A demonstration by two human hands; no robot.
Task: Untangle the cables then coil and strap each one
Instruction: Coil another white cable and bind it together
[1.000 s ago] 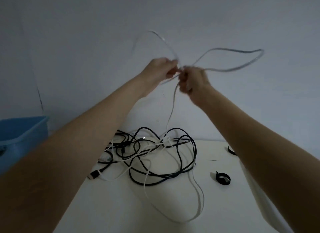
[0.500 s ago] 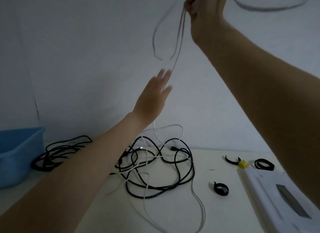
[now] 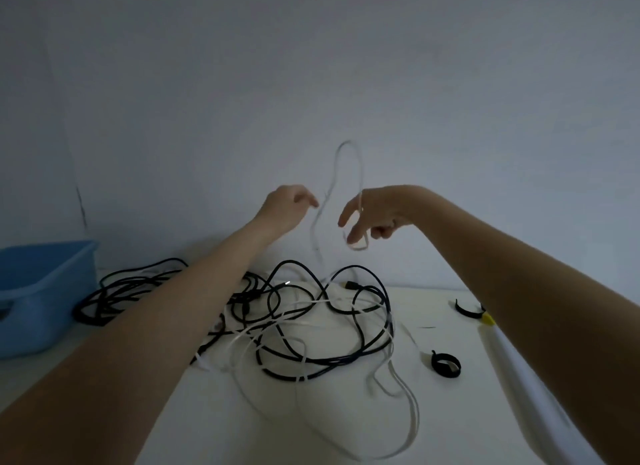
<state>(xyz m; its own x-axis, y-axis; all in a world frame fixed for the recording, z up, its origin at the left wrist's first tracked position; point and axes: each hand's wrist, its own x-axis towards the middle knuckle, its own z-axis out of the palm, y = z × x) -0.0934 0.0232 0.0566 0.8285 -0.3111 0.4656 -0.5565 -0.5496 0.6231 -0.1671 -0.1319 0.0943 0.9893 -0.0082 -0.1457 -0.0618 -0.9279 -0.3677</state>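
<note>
Two hands (image 3: pixel 289 205), three straps (image 3: pixel 446 365), one bin (image 3: pixel 48 291).

Blue bin (image 3: pixel 41 291) at left, white table (image 3: pixel 214 423).

white cable (image 3: pixel 412 412), black cable (image 3: pixel 311 360), blue bin (image 3: pixel 41 291), black straps (image 3: pixel 446 365)
</note>
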